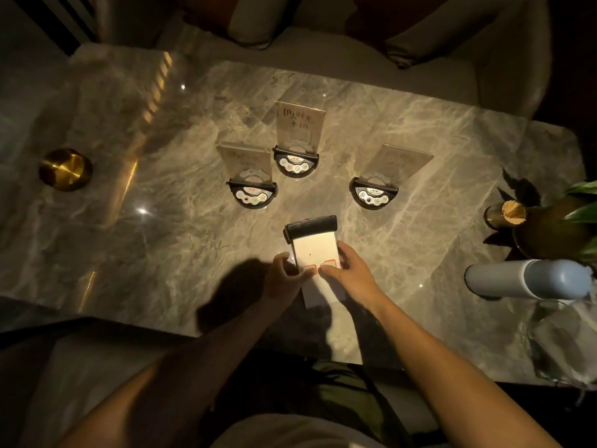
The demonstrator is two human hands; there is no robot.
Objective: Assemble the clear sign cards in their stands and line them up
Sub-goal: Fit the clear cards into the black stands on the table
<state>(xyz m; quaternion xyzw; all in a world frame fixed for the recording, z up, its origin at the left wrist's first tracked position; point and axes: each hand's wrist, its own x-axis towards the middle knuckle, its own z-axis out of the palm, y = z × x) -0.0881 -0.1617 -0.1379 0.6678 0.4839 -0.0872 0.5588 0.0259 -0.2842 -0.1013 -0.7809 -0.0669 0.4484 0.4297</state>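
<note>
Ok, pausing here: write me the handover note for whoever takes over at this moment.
Left hand and right hand both grip the fourth card by its near edge, its far end seated in a black stand held over the marble table.
Done: three cards stand in their stands: left sign, middle sign, right sign.
Left: set the fourth sign down. The middle one sits farther back than the other two, so the row needs straightening.
</note>
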